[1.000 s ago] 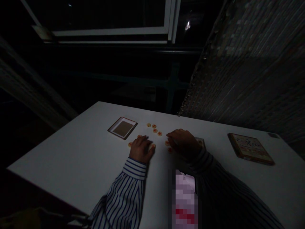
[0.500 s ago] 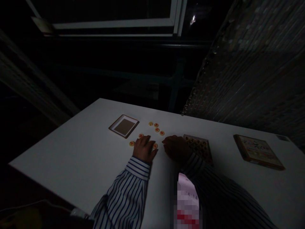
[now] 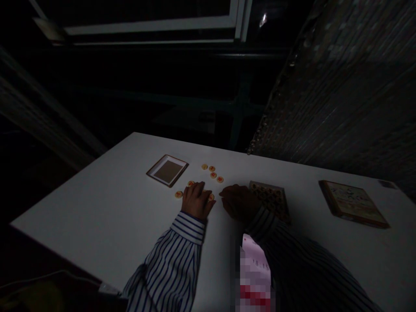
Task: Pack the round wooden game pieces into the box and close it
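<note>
Several round wooden Chinese chess pieces with red characters lie on the white table (image 3: 107, 195). My left hand (image 3: 196, 201) rests palm down among them, thumb and fingers apart. One chess piece (image 3: 211, 197) sits beside its index finger and thumb, and another chess piece (image 3: 178, 194) lies to its left. A further chess piece (image 3: 191, 183) shows just past its fingertips. My right hand (image 3: 238, 201) is closed, thumb and fingertips together and pointing left. Whatever it may hold is hidden in the dark. Beside it is a box of chess pieces (image 3: 271, 197), partly covered by my right hand and forearm.
An open, shallow box lid (image 3: 167, 170) lies at the left. At the right is a flat printed box (image 3: 354, 203). A lit phone screen (image 3: 256, 260), partly pixelated, shows below my right forearm. A corrugated-looking sheet (image 3: 344, 99) stands behind the table's right side.
The whole view has shifted slightly. My left fingers have shifted a little over the pieces beside them; my right hand stays nearly in place, still closed.
</note>
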Demonstrator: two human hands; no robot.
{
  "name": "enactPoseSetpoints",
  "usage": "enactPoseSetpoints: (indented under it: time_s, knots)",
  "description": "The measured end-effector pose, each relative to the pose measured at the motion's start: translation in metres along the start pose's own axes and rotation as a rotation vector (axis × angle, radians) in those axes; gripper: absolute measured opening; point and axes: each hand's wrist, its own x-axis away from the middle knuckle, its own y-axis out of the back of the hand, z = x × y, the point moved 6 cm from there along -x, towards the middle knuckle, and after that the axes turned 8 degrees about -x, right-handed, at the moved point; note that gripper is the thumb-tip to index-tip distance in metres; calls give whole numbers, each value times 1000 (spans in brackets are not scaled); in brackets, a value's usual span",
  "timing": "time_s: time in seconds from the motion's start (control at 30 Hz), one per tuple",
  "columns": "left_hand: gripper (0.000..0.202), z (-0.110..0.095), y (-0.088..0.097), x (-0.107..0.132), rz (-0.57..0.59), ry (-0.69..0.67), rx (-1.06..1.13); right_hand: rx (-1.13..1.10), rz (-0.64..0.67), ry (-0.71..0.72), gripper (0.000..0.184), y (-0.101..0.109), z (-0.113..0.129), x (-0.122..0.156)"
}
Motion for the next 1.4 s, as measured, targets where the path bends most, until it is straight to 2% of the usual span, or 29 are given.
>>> enactPoseSetpoints:
  time_s: [0.53,0.97,1.4]
  knots:
    - [25,-2,3,-2,27,-12,-30,-4,-21,27,25,2,4,1]
    - [22,-8,20,-7,-115,-64,63,21,-16,21,22,2,1,1]
    - [27,-7,28,-11,-112,-95,155,70,53,-52,26,7,-3,-5]
